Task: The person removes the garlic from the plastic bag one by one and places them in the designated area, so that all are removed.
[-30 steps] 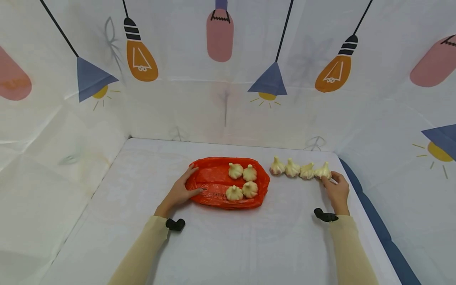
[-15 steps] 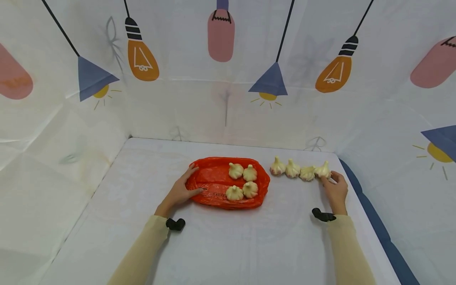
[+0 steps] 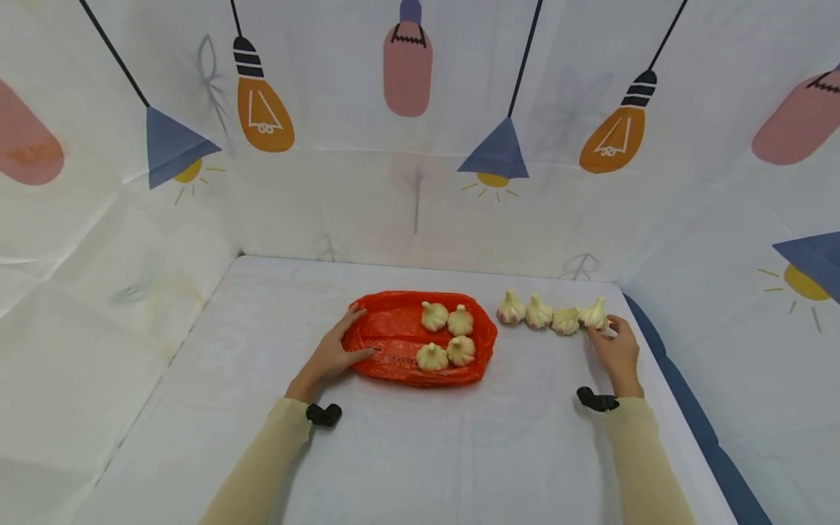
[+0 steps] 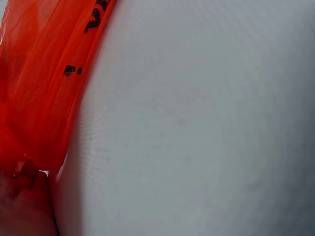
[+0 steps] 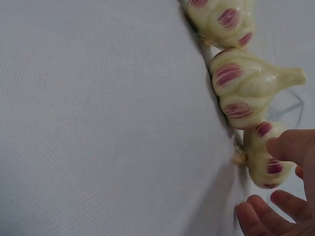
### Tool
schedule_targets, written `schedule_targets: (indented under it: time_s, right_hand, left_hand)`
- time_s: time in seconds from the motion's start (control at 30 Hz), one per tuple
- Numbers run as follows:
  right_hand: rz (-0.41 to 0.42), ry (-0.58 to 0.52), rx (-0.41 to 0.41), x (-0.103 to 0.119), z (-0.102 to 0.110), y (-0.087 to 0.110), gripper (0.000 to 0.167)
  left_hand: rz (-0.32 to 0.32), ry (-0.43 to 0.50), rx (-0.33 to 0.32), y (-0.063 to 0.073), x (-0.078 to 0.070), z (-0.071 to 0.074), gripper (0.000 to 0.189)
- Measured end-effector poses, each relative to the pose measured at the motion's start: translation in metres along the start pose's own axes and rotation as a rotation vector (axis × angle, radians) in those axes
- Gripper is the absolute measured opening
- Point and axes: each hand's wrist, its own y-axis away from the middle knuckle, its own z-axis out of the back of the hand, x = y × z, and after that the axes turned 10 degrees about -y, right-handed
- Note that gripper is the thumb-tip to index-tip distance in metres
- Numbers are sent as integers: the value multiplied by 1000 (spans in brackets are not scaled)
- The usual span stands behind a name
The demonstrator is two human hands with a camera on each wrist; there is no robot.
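A red plastic bag (image 3: pixel 387 332), spread out in a shallow oval tray shape with dark print on it, lies mid-table. Several garlic bulbs (image 3: pixel 434 316) sit in its right half. My left hand (image 3: pixel 328 355) holds the bag's left end, thumb over the near side and fingers at the far rim; the left wrist view shows only part of the hand. To the right of the bag, a row of garlic bulbs (image 3: pixel 511 308) stands on the table. My right hand (image 3: pixel 617 354) pinches the garlic bulb (image 3: pixel 593 315) at the row's right end, its thumb lying on the bulb in the right wrist view.
White cloth covers the table (image 3: pixel 459 452). A pale curtain (image 3: pixel 341 189) printed with lamps and bulbs hangs behind it and at both sides. Along the right table edge runs a dark blue strip (image 3: pixel 682 394).
My right hand and the bulb at the row's end have shifted very slightly to the left. The left hand and the bag keep their place.
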Motion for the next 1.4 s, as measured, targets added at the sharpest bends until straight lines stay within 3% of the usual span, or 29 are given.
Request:
schedule_targets:
  time_s: [0.27,0.43,0.73,1.1,1.4]
  right_hand:
    - [79,2,2,16,6,11,69]
    - [170,-2,-10,32,9,22,70]
    - [295,-54,43,67,4,39,72]
    - [474,-30,295,115,-18,65,79]
    - [456,-70,467,151,-42,88,82]
  left_hand:
    - [-25,-11,4,1,3,0,90]
    - [-29,-19,7,-1,4,-1,90]
    - [-22,-1,6,0,4,-1,89]
    - [-33,-11,5,-1,6,-2,89]
    - [-18,-17,9,-1,5,-2,89]
